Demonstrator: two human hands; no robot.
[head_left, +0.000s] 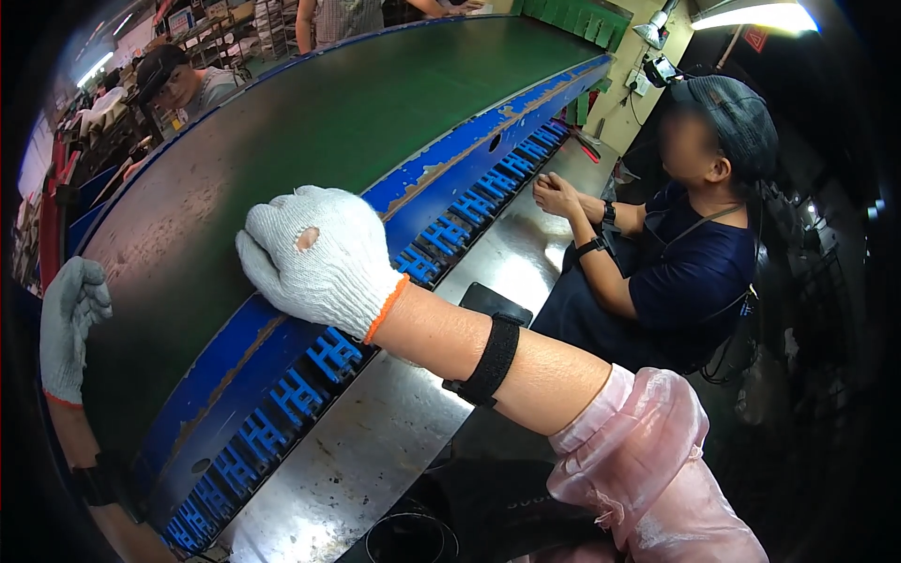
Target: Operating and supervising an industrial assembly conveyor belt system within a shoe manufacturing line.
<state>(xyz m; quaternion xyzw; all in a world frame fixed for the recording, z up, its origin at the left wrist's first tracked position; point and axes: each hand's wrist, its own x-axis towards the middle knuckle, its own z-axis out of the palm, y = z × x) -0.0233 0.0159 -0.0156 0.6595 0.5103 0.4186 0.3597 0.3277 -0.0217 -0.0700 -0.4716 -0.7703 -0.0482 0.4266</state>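
My right hand (319, 253), in a white knit glove with an orange cuff and a small hole on its back, is over the near blue rail of a green conveyor belt (404, 103). Its fingers curl under, and whatever they may hold is hidden. At the far left edge, my left hand (73, 324) wears a similar glove. It hovers by the belt's far side with its fingers curled in and nothing visible in them. The blue rail (441, 155) has chipped paint. Black straps circle both my forearms.
Blue slotted pieces (300, 394) line the rail's underside, above a metal ledge (347, 460). A dark flat device (497, 302) lies beyond my right forearm. To the right sits a co-worker (694, 225) in a cap, hands together. A red-handled tool (588, 148) rests near the far end. Other people stand across the belt.
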